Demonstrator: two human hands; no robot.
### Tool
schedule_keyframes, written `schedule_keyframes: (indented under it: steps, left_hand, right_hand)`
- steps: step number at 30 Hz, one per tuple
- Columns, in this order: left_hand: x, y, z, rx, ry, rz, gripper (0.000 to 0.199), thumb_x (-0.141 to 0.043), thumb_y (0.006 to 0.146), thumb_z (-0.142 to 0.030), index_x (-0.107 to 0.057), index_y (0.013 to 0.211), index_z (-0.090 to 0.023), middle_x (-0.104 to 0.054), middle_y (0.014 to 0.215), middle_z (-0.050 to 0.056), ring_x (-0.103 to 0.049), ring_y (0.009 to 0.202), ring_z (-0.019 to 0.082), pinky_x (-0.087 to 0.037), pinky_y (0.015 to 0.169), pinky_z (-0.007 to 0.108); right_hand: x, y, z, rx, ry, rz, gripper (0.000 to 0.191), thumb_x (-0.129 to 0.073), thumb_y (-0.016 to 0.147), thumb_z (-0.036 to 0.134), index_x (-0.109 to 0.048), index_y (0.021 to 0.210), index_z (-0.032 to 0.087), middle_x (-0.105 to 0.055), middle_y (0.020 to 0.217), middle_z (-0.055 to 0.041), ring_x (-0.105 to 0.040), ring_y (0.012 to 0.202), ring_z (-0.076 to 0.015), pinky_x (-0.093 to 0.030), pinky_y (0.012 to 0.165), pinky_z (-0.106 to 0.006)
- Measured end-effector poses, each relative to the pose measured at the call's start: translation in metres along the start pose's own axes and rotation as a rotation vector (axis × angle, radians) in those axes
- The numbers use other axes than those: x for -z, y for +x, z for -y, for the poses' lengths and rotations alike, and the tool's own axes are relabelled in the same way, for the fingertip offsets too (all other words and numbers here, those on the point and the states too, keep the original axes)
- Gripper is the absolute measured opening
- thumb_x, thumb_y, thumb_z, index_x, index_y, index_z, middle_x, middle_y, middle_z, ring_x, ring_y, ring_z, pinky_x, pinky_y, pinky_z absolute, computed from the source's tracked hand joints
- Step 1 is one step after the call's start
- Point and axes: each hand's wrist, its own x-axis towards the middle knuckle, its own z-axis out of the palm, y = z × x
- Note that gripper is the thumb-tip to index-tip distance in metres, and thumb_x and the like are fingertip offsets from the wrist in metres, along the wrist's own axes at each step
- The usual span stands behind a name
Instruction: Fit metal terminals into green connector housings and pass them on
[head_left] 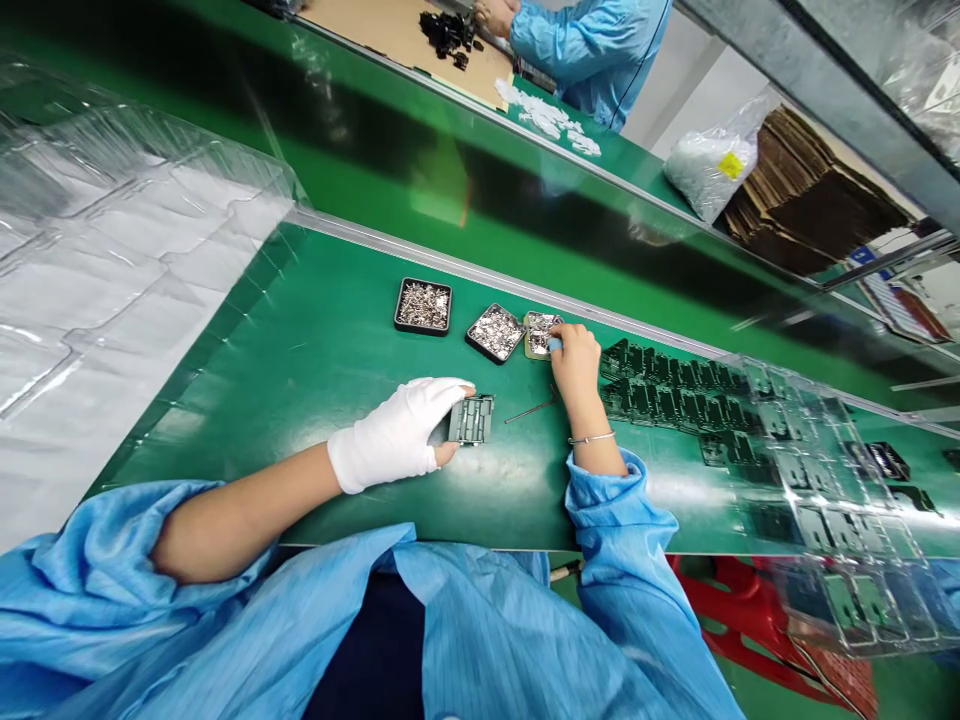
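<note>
My left hand (401, 432), in a white glove with bare fingertips, grips a small green plastic part (472, 420) by its left side, just above the green table. My right hand (576, 358), with a blue cover on one finger, reaches to the rightmost small tray (537, 350) of shiny metal pieces; its fingertips are over the pieces, and whatever they hold is hidden. Left of that tray sit a tilted black tray (496, 332) and another black tray (423, 306), both full of small metal pieces. A thin dark tool (529, 411) lies between my hands.
Rows of dark green parts (675, 385) stand on the right, beside clear plastic trays (817, 470) holding more. Clear trays (112, 250) cover the left side. A low ledge (465, 268) runs behind. Across it, a person in blue sleeves (570, 45) handles black parts.
</note>
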Motion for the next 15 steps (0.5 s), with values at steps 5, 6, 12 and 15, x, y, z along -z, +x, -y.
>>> schedule_keyframes:
  steps: [5,6,12,15]
  left_hand:
    - [0.0013,0.0004,-0.0001,0.014,-0.026,0.010,0.058,-0.059,0.079,-0.030,-0.047,0.132,-0.010,-0.057,0.134,0.019,-0.056,0.124,0.033,-0.045,0.106,0.047]
    - [0.0015,0.0001,0.0004,0.016,-0.039,0.006,0.060,-0.060,0.080,-0.033,-0.046,0.133,-0.010,-0.056,0.134,0.020,-0.055,0.125,0.033,-0.045,0.106,0.047]
    - [0.0028,-0.0022,0.0038,0.005,-0.119,-0.029,0.068,-0.058,0.084,-0.051,-0.042,0.138,-0.012,-0.054,0.137,0.019,-0.052,0.128,0.033,-0.042,0.110,0.047]
    - [0.0025,-0.0023,0.0041,0.009,-0.118,-0.021,0.066,-0.057,0.085,-0.050,-0.043,0.137,-0.013,-0.054,0.137,0.019,-0.052,0.128,0.033,-0.042,0.110,0.047]
  right_hand:
    - [0.0013,-0.0004,0.0027,-0.007,-0.017,0.006,0.027,-0.041,0.085,0.010,-0.063,0.098,0.019,-0.064,0.104,-0.0124,-0.052,0.096,-0.0281,-0.038,0.087,-0.041]
    - [0.0017,-0.0004,0.0020,-0.018,0.002,-0.001,0.025,-0.041,0.086,0.012,-0.062,0.097,0.019,-0.064,0.103,-0.0120,-0.052,0.096,-0.0279,-0.037,0.087,-0.041]
    - [0.0009,0.0000,-0.0006,-0.047,0.075,-0.006,0.024,-0.045,0.086,0.013,-0.064,0.100,0.020,-0.065,0.107,-0.0104,-0.053,0.099,-0.0274,-0.038,0.088,-0.040]
    - [-0.0008,-0.0006,0.0004,-0.021,0.016,0.010,0.023,-0.047,0.085,0.014,-0.066,0.098,0.020,-0.065,0.107,-0.0107,-0.053,0.098,-0.0282,-0.038,0.087,-0.040]
